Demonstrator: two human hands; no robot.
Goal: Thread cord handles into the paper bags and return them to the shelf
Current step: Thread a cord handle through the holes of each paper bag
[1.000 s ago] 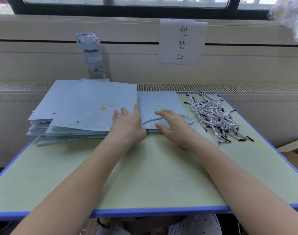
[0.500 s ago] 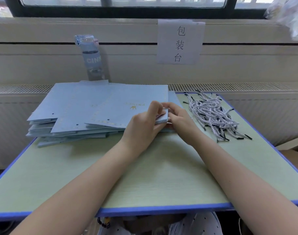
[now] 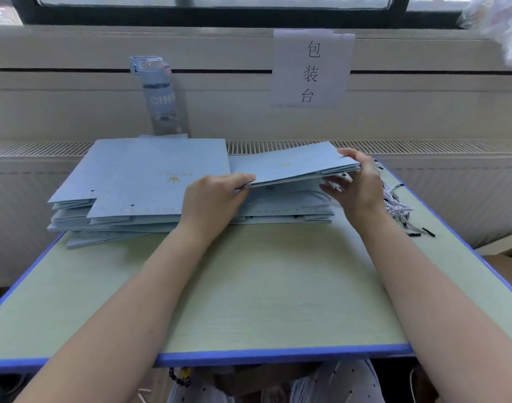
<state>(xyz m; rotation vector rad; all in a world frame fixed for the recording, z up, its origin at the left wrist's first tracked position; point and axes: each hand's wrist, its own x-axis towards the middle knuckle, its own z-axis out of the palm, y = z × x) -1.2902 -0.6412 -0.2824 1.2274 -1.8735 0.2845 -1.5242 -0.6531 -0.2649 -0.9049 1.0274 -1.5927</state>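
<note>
Paper bag [image 3: 289, 167], tilted, ends pinched in left hand [image 3: 214, 199] and right hand [image 3: 358, 187] (corded bag [image 3: 286, 203] beneath)

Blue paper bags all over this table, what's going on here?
A person is fitting cord handles to flat bags. Their left-hand grip and right-hand grip pinch opposite edges of one paper bag, held tilted just above a short stack whose top bag already shows a cord handle. A taller stack lies to the left, and loose cords are heaped at the right side of the table.
</note>
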